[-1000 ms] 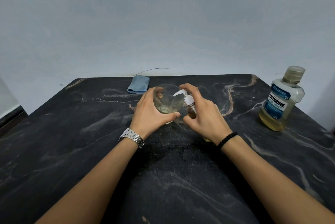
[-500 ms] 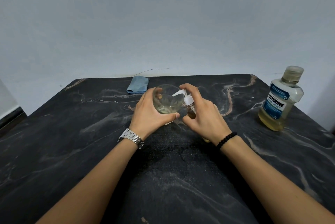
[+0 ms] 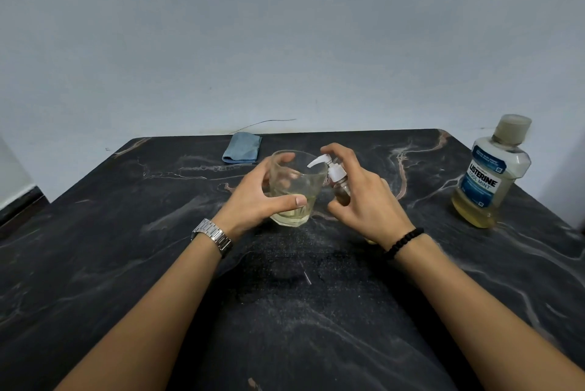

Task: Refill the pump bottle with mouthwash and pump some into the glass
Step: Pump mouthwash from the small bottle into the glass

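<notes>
Head view: you're at the pumping step. Your left hand [image 3: 253, 197] has its grip wrapped round the clear tumbler glass [image 3: 296, 191] on the black marble counter [image 3: 126, 264]; your right hand [image 3: 364, 197] holds the small white-pump bottle [image 3: 338, 181], nozzle over the rim. Next, I'd guess, press down steadily.

Table [image 3: 126, 264] was black marble with white and tan veins. Cloth [image 3: 242, 147] was blue. Pump head [image 3: 327, 165] was white. Mouthwash bottle [image 3: 487, 175] had blue label, yellow liquid. Glass [image 3: 296, 191] was clear with pale yellow liquid.
</notes>
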